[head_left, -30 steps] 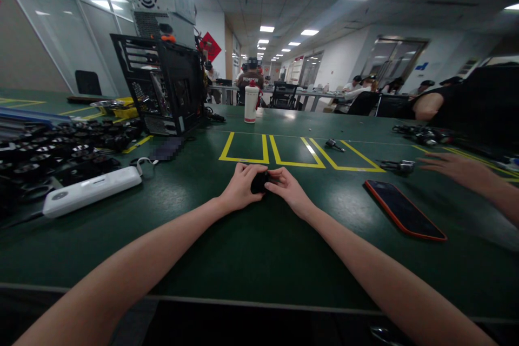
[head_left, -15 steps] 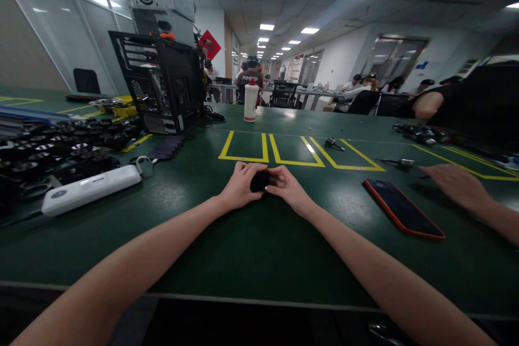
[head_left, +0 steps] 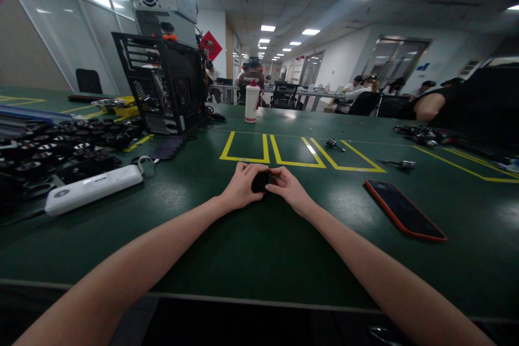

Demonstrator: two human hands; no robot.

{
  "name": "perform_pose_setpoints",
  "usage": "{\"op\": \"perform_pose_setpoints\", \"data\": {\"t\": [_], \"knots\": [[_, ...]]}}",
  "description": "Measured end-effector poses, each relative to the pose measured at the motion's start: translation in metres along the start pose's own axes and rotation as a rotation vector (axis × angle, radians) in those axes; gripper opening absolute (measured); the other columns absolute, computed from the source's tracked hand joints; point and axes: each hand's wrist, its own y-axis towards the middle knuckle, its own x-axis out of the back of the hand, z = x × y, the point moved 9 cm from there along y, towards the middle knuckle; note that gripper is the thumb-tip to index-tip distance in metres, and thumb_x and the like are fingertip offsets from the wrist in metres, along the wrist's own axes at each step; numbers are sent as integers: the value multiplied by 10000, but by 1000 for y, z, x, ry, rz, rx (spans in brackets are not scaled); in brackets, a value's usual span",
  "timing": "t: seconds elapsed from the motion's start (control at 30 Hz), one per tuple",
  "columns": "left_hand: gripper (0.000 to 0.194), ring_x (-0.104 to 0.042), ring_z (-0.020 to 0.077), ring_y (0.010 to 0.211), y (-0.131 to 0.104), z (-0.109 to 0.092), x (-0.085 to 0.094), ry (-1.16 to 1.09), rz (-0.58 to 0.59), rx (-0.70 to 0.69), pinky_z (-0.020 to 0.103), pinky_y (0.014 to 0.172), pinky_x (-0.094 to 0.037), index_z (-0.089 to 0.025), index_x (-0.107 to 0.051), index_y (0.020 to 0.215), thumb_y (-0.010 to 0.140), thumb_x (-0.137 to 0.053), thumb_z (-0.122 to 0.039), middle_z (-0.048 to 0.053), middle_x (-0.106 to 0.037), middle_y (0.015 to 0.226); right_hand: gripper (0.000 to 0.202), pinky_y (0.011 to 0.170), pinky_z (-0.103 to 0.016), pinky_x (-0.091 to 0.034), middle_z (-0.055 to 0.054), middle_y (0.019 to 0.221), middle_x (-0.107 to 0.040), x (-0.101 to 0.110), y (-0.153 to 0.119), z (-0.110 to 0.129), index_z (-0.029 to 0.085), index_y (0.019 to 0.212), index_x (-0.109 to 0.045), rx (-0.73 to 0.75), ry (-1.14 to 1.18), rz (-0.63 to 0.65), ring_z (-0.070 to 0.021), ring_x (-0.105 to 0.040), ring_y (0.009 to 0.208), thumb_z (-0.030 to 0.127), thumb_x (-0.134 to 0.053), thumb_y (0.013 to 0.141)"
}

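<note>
A small black part (head_left: 260, 181) is held between my two hands, low over the green table (head_left: 251, 248). My left hand (head_left: 242, 186) wraps its fingers round the part's left and top sides. From the right, my right hand (head_left: 287, 187) pinches the part's edge between thumb and fingers. The fingers hide much of the part, and its details are too dark to make out. Just beyond my hands lie yellow tape outlines (head_left: 298, 164) on the table.
A phone with an orange edge (head_left: 405, 211), two small metal tools (head_left: 335, 145) and a white bottle (head_left: 251, 104) stand or lie around. Leftward are a white power strip (head_left: 95, 189), black parts (head_left: 60, 146) and an open computer case (head_left: 170, 86).
The other person's hand at the right, near the phone, has left the view. My hands hold the black part in nearly the same place.
</note>
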Motion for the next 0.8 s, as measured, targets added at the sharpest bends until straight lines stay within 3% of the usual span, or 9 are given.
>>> {"op": "perform_pose_setpoints", "data": {"t": [0.17,0.37,0.57,0.8], "knots": [[590,-403,232,983,0,1,-1,-4,13,7,363,817,-337,-224,-389,1156,618,-630,-195,40,-494,1130,402,916,-348,-387,-17,1015,-522,-1,-2,1,211,929,-450,27,-22,12,-150,-512,995,175,-675,597],[588,-403,231,986,0,1,0,-11,13,18,359,815,-339,-230,-397,1147,611,-635,-184,35,-495,1124,222,874,-348,-403,-7,914,-546,7,-1,0,213,884,-492,5,-87,-86,-139,-523,921,325,-573,710],[588,-409,229,985,0,0,0,2,2,-5,367,835,-334,-222,-396,1142,607,-639,-193,35,-496,1134,326,940,-351,-356,-41,1062,-537,3,1,1,206,1011,-501,-6,-94,-39,-155,-504,1011,243,-586,698],[600,-407,227,987,-1,0,1,-5,-8,-4,368,822,-337,-227,-393,1152,607,-640,-182,39,-496,1128,323,913,-342,-390,-14,1024,-542,-4,-3,4,217,922,-482,41,-27,21,-155,-517,1003,196,-642,643]]}}
